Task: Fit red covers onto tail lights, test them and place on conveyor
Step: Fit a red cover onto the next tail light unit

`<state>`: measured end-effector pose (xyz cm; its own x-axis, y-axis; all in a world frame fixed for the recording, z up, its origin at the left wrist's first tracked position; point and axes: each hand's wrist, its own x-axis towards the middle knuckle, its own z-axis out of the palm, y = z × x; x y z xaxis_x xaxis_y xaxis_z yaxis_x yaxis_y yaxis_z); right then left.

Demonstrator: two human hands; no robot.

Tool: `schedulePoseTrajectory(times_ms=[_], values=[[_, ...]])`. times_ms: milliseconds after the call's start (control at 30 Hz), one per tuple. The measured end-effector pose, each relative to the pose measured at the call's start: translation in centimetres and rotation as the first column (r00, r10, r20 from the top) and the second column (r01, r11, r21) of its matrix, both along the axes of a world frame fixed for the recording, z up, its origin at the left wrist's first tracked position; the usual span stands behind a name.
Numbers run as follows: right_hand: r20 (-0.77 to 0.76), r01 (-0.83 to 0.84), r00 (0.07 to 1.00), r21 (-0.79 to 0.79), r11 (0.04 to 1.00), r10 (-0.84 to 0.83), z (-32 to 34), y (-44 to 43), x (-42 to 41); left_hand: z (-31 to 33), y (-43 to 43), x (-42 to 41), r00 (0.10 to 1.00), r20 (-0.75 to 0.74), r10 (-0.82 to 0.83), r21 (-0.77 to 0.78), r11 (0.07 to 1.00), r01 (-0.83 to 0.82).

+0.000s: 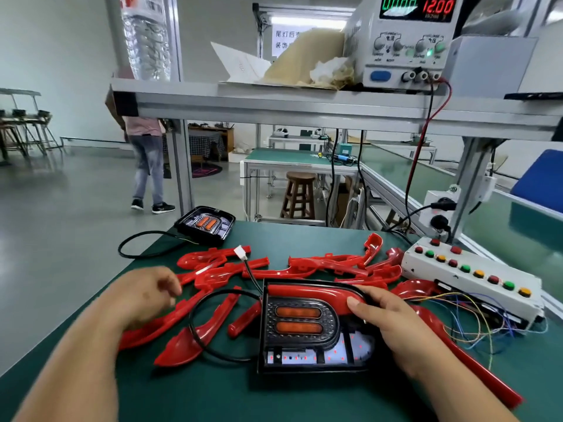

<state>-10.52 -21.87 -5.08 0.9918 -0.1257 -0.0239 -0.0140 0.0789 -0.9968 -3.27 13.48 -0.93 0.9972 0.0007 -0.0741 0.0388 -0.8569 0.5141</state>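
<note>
So the tail light (304,327) sits flat on the green bench (213,391), right in front of the person, with one red cover (307,292) lying along its top edge and curving down the right side. Two orange lenses show in the middle, and a white board with little red dots sits along the bottom.

The right hand (393,318) has its grip on the tail light's right side, fingers curled over the edge, thumb flat on the cover.

The left hand (146,293) is over the loose covers (329,264) scattered across the bench, fingers curled downward. It's blurry, so I honestly can't tell whether its grip is on anything.

A black cable (195,327) loops out from the light's left side up to a white connector (240,254). A second tail light (205,223) sits at the bench's far edge. To the right there's a button box (469,269) with coloured wires spilling out. The power supply (402,41) on the shelf reads 12.00.
</note>
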Motion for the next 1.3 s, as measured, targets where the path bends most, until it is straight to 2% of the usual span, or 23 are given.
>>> schedulePoseTrajectory(times_ms=[100, 200, 333, 500, 567, 633, 733, 800, 867, 900, 967, 1033, 1067, 1100, 1133, 1200, 1267, 1300], values=[[-0.007, 0.010, 1.000, 0.029, 1.000, -0.010, -0.3, -0.2, 0.3, 0.5, 0.2, -1.7, 0.974, -0.199, -0.107, 0.115, 0.985, 0.132], [-0.018, 0.030, 0.999, 0.049, 0.998, -0.029, -0.5, -0.4, 0.6, 0.6, -1.4, -2.1, 0.956, -0.234, -0.174, 0.179, 0.959, 0.219], [-0.019, 0.044, 0.999, 0.053, 0.998, -0.043, -0.6, -0.7, 0.7, 0.5, -2.5, -2.2, 0.955, -0.222, -0.195, 0.169, 0.957, 0.235], [-0.016, 0.085, 0.996, 0.089, 0.992, -0.084, -0.6, -1.0, 0.9, -0.2, -3.6, -2.3, 0.969, -0.166, -0.181, 0.235, 0.948, 0.217], [-0.015, 0.082, 0.997, 0.089, 0.993, -0.081, -0.5, -1.0, 0.9, -0.1, -3.7, -2.1, 0.984, -0.110, -0.142, 0.234, 0.958, 0.165], [-0.011, 0.072, 0.997, 0.076, 0.995, -0.071, -0.5, -0.9, 0.8, 0.2, -3.2, -1.5, 0.999, 0.013, -0.037, 0.217, 0.976, 0.034], [-0.007, 0.061, 0.998, 0.045, 0.997, -0.061, -0.6, -1.0, 0.8, 0.1, -1.2, -0.3, 0.965, 0.166, 0.202, -0.047, 0.979, -0.197], [0.006, 0.063, 0.998, -0.019, 0.998, -0.062, -0.5, -1.0, 0.8, 0.0, 0.1, 0.5, 0.926, 0.238, 0.294, -0.200, 0.947, -0.250], [0.013, 0.088, 0.996, -0.092, 0.992, -0.087, -0.6, -0.9, 0.8, -0.1, 0.5, 0.9, 0.842, 0.368, 0.393, -0.345, 0.899, -0.269], [0.020, 0.116, 0.993, -0.142, 0.983, -0.114, -0.7, -0.8, 0.9, 0.0, 0.0, 0.7, 0.803, 0.422, 0.421, -0.429, 0.873, -0.233], [0.043, 0.184, 0.983, -0.295, 0.938, -0.179, -0.7, -0.7, 1.1, 0.9, -2.7, -0.7, 0.791, 0.478, 0.380, -0.599, 0.800, -0.023], [0.077, 0.211, 0.977, -0.468, 0.858, -0.199, -0.7, -0.7, 1.0, 1.4, -6.2, -2.3, 0.864, 0.439, 0.245, -0.761, 0.612, 0.214], [0.103, 0.208, 0.978, -0.544, 0.813, -0.182, -0.5, -0.6, 0.8, 1.3, -8.0, -2.9, 0.894, 0.405, 0.190, -0.821, 0.505, 0.264], [0.136, 0.203, 0.979, -0.602, 0.772, -0.151, -0.2, -0.4, 0.5, 1.1, -9.6, -3.5, 0.908, 0.385, 0.165, -0.849, 0.449, 0.278], [0.176, 0.213, 0.976, -0.637, 0.741, -0.129, 0.2, -0.2, 0.2, 0.9, -11.0, -4.1, 0.900, 0.398, 0.179, -0.838, 0.470, 0.277], [0.302, 0.302, 0.943, -0.613, 0.730, -0.136, 1.1, 0.1, -0.2, 0.7, -13.1, -5.0, 0.814, 0.521, 0.256, -0.726, 0.635, 0.265], [0.420, 0.355, 0.892, -0.418, 0.836, -0.169, 2.2, 0.7, -0.8, 0.8, -14.6, -6.0, 0.676, 0.692, 0.253, -0.584, 0.748, 0.317], [0.457, 0.285, 0.879, -0.282, 0.916, -0.133, 2.6, 1.3, -1.4, 0.9, -15.3, -6.5, 0.623, 0.757, 0.199, -0.507, 0.780, 0.366]])
